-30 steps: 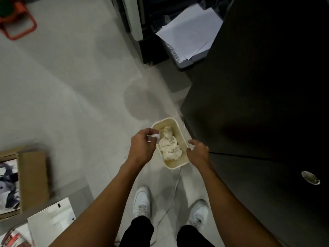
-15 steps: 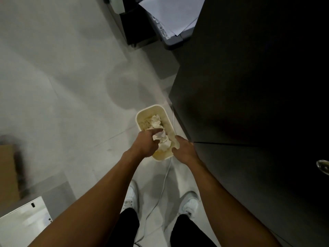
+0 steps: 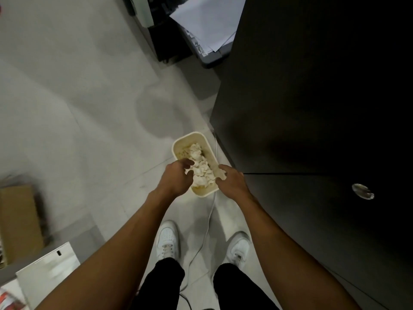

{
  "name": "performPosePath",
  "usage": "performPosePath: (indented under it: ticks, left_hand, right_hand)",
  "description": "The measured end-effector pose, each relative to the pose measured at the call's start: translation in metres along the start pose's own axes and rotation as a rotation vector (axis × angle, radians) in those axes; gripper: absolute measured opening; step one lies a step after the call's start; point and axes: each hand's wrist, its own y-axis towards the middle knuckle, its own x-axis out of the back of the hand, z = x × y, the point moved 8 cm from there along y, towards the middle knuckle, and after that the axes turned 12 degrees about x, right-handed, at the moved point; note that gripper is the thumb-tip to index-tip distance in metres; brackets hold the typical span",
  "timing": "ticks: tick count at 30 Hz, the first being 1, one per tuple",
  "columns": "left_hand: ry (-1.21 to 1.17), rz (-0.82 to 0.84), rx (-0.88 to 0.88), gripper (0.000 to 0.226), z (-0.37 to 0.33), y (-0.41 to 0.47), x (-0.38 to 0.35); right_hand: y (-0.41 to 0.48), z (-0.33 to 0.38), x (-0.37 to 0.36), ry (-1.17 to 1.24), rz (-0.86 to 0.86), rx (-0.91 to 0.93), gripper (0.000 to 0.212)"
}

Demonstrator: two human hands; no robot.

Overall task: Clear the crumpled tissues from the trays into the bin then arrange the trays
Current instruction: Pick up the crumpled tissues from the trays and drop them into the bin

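**Mia:** Where was the bin point(image 3: 178, 145)?

**Tom:** It stood on the pale floor point(image 3: 78, 97), right beside the big dark cabinet point(image 3: 312, 108). It was a small cream box with round corners. A thin white cord point(image 3: 207, 222) ran along the floor next to it.

**Mia:** And the tissues?

**Tom:** The crumpled tissues point(image 3: 200, 166) sat in a white heap inside the bin. They filled most of it.

**Mia:** Where were the hands?

**Tom:** Both were over the near end of the bin. The left hand point(image 3: 177, 177) was on the left side and the right hand point(image 3: 230, 181) was on the right side, with the heap between them.

**Mia:** Was the left hand open?

**Tom:** Only a little. The fingers were curled loosely, and the tips touched the edge of the heap. I could not tell if it was really pinching a tissue.

**Mia:** And the right one?

**Tom:** Its fingers were bent in too, and they seemed to press on a bit of white tissue by the bin's right wall. I could not be sure it gripped it.

**Mia:** What else was there?

**Tom:** Two white shoes point(image 3: 167, 242) stood below the arms. Some white papers point(image 3: 205, 21) lay on a gray machine far off. A brown cardboard box point(image 3: 19, 222) was at the left.
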Motion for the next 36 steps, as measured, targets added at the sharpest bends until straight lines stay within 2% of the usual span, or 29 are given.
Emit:
performPosePath:
  ticks: [6,10,16,24,30,36]
  left_hand:
    - [-0.069,-0.028,-0.039,0.032,-0.042,-0.062,0.053]
    - [-0.103,-0.05,-0.087,0.031,-0.08,-0.112,0.099]
    - [-0.141,-0.072,-0.193,0.031,-0.143,-0.186,0.169]
    - [-0.194,-0.1,-0.389,0.031,-0.242,-0.279,0.241]
    - [-0.159,-0.119,-0.607,0.033,-0.321,-0.341,0.263]
    - [-0.099,-0.06,-0.776,0.037,-0.394,-0.4,0.238]
  right_hand:
    - [-0.056,0.06,0.056,0.064,-0.082,0.06,0.051]
    - [-0.102,0.106,0.094,0.118,-0.166,0.07,0.056]
    - [-0.183,0.183,0.159,0.239,-0.29,0.156,0.052]
    - [-0.291,0.262,0.252,0.339,-0.607,0.306,0.05]
    - [-0.363,0.275,0.323,0.363,-0.814,0.363,0.048]
    - [-0.435,0.255,0.381,0.363,-0.999,0.39,0.048]
